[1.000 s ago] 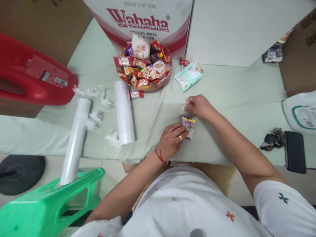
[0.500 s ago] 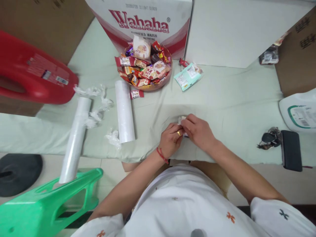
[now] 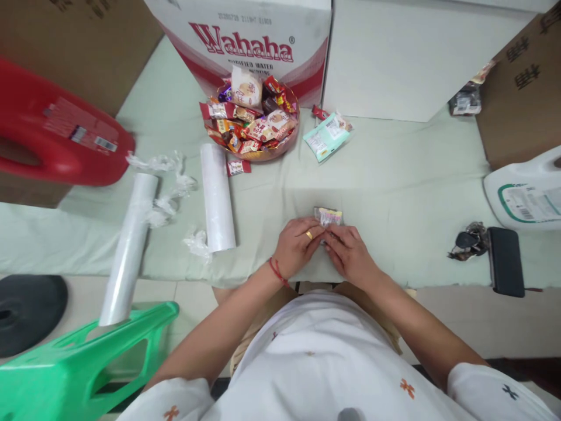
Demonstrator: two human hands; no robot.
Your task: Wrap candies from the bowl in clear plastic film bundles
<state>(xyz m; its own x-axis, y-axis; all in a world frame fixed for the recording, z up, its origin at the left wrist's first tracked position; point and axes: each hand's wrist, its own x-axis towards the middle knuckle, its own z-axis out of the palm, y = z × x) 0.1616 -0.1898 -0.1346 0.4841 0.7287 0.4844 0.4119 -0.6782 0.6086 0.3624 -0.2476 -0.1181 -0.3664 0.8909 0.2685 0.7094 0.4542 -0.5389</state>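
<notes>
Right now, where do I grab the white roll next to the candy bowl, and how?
Grip the white roll around its middle, coming down from above and reaching across it. It's long, round and lying on its side, so the middle should balance best. I'd avoid its far end, close to the candy bowl, and its near left side, where crumpled plastic lies.

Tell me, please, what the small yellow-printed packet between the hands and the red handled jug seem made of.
The small yellow-printed packet looks like thin, glossy plastic or foil, given its glints. The red handled jug seems smooth moulded plastic, its handle formed in one piece.
</notes>
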